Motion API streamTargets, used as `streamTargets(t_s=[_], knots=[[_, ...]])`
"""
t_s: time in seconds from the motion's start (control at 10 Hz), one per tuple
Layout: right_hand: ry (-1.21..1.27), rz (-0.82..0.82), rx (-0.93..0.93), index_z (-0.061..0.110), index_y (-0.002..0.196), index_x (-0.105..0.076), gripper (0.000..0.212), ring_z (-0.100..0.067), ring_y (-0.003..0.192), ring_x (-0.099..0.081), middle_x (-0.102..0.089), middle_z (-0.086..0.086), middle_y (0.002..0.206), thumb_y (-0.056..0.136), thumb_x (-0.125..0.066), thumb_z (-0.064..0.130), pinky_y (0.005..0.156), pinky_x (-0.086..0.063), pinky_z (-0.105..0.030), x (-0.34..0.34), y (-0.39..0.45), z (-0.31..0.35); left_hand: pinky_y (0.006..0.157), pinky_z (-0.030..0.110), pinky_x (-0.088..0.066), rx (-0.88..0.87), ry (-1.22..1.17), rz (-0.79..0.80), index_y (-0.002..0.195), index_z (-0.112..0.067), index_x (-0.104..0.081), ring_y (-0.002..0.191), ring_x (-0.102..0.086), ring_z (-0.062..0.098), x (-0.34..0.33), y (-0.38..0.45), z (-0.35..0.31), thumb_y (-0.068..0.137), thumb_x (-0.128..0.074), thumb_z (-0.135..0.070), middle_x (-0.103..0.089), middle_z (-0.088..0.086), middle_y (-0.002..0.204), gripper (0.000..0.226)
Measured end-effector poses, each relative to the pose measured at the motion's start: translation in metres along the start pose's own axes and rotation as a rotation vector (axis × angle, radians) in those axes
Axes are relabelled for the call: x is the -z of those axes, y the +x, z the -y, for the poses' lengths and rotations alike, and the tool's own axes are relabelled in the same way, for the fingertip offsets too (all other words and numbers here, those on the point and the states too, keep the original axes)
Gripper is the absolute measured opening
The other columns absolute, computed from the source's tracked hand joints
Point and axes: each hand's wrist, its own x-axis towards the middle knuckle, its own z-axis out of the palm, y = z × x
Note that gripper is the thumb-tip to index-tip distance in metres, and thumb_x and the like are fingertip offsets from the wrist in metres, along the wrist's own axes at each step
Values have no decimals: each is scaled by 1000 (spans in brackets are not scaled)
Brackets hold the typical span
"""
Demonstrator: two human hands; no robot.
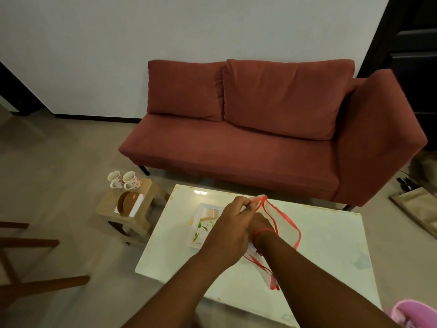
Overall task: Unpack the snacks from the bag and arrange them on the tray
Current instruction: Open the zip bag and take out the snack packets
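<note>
A see-through mesh bag (282, 223) with red-orange trim lies on the pale table (326, 247). My left hand (230, 229) pinches the bag's top rim and lifts it. My right hand (259, 224) is mostly hidden behind the left one and reaches into the bag's mouth; I cannot tell what it holds. A white tray (201, 210) with a leaf print sits just left of the hands. A tan snack piece (211, 214) lies on the tray's far part.
A small wooden stool (132, 209) left of the table carries two patterned mugs (124, 179) and a brown plate (127, 203). A red sofa (260, 138) stands behind. A wooden chair frame (28, 261) is at the left, a pink object (413, 314) at bottom right.
</note>
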Motion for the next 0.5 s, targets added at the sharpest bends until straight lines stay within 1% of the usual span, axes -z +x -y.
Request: streamTargets(t_s=[0.1,0.2,0.3,0.4,0.5], knots=[[156,-120,23,4,131,-55,33,-37,116,-61,-63,-21,128,103,-46,17,99,-49,-45,-14,9,6,95,20,-47,88,-8,-18,142,-23,-43,120,-59,18,-11,7,5,92,-64,-20,-52,-3,140,55],[259,-210,-3,19,129,-55,31,-25,106,-64,-67,-8,122,100,-53,31,97,-51,-35,-15,5,11,94,24,-50,202,-54,-61,138,-23,-45,114,-62,18,-17,12,9,94,-61,-29,-58,-3,133,47],[384,-270,-2,20,133,-51,34,-25,113,-62,-63,-6,129,100,-53,27,97,-48,-30,-13,0,7,92,30,-54,287,-114,-58,133,-26,-45,108,-65,19,-27,18,16,99,-52,-34,-62,-2,126,36],[293,-285,56,20,134,-50,33,-25,119,-59,-61,-4,134,102,-49,28,104,-45,-33,-17,-10,5,96,35,-54,312,-111,-6,136,-26,-43,113,-63,22,-31,23,28,97,-56,-32,-60,-1,130,42],[165,-253,85,18,131,-50,35,-24,112,-61,-64,-4,129,99,-55,31,98,-47,-31,-23,-15,6,103,34,-49,238,94,119,151,-23,-30,129,-51,23,-35,28,50,88,-71,-22,-42,2,150,75]])
